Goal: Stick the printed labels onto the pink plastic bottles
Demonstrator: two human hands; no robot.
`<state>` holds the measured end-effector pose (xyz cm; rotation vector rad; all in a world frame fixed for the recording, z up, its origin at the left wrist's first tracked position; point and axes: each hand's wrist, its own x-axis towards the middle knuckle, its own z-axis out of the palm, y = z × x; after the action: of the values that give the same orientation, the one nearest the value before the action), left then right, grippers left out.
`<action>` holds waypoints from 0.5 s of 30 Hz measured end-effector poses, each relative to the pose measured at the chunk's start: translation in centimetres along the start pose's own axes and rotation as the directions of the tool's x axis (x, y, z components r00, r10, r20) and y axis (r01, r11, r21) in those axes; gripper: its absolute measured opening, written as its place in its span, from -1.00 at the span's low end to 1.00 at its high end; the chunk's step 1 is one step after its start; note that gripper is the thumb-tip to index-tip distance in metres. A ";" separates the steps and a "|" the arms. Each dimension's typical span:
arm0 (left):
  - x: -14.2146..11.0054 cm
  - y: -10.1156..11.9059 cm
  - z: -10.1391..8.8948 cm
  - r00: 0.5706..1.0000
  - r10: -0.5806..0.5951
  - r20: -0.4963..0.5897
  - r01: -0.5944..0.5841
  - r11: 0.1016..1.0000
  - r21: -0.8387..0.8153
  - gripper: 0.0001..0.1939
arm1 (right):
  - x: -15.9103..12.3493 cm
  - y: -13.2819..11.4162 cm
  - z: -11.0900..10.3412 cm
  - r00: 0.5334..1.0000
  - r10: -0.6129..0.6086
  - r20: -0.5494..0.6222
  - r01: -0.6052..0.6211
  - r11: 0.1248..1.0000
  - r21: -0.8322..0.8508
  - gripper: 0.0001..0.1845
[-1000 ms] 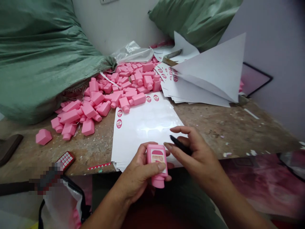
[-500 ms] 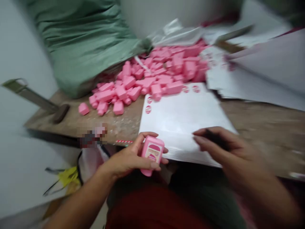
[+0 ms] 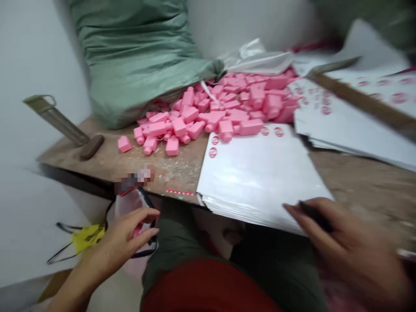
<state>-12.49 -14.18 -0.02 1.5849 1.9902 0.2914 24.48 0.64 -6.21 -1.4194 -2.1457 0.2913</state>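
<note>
My left hand is over the mouth of a bag with a black rim, below the table's front edge. Its thumb and fingers are apart. A bit of pink shows between them, apparently inside the bag. Over the right front corner of the sheet stack, my right hand is closed around a slim black object, blurred and partly covered by the fingers. The stack of white sticker sheets has a few round red-and-white stickers along its top and left edges. Behind it lies a heap of pink plastic bottles.
A green sack leans at the back left. Near it are a metal-and-green tool and a dark oval block. More printed sheets, with a brown strip over them, lie at right. A yellow item hangs below left.
My left hand has moved left and down from the stack to the bag. The labelled pink bottle it held no longer shows in it. My right hand has shifted slightly right and down.
</note>
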 end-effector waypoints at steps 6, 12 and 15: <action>7.4 5.7 3.1 0.879 0.428 -0.209 -0.422 0.903 0.076 -0.73 | -0.2 0.6 0.4 0.944 -0.329 -0.028 0.311 0.914 -0.259 -0.55; 12.0 5.3 4.3 0.836 0.536 -0.114 -0.507 0.836 0.210 -0.60 | 0.5 1.0 1.3 0.848 -0.530 0.018 0.507 0.800 -0.320 -0.66; 12.5 4.7 4.1 0.810 0.573 -0.120 -0.549 0.815 0.186 -0.63 | 0.8 1.0 1.3 0.783 -0.622 0.004 0.576 0.724 -0.379 -0.67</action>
<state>-8.02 -1.78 -4.71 2.3023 1.6334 0.5382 24.30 1.91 -7.53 -0.7868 -2.4962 -0.4556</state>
